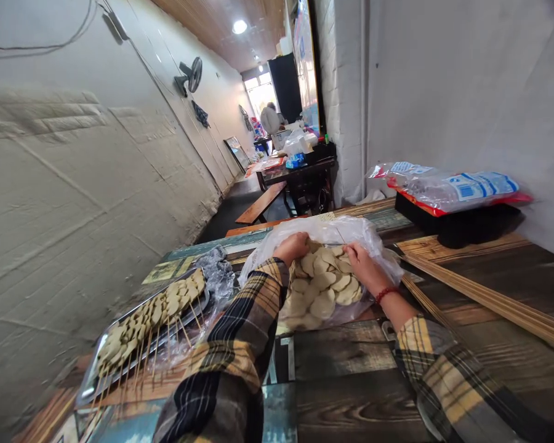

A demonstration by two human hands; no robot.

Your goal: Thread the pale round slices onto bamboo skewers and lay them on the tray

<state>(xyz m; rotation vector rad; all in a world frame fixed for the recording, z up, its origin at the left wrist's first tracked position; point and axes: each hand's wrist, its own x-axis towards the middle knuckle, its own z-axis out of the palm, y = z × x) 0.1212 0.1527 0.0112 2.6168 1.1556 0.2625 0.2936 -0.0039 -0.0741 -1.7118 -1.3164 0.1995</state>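
Note:
A heap of thin, pale round slices (pixel 323 283), which look like potato, lies in an open clear plastic bag (pixel 378 237) on the table. At the heap's far left edge, my left hand (pixel 293 247) is closed, its fingertips hidden among the slices. My right hand (pixel 362 264) is pinched above the right side of the heap. A thin skewer (pixel 340 235) shows at its fingertips. To the left, a metal tray (pixel 91 376) holds several loaded skewers (pixel 159 314), their slices overlapping in rows and their bare sticks pointing toward me.
Bundled bare bamboo sticks (pixel 484 295) lie on the right of the wood-patterned table (pixel 351 394). Behind them, a plastic package (pixel 461 187) rests on a black object (pixel 457 221). Crumpled clear plastic (pixel 215 271) sits beside the tray. A person (pixel 271 119) is far back in the room.

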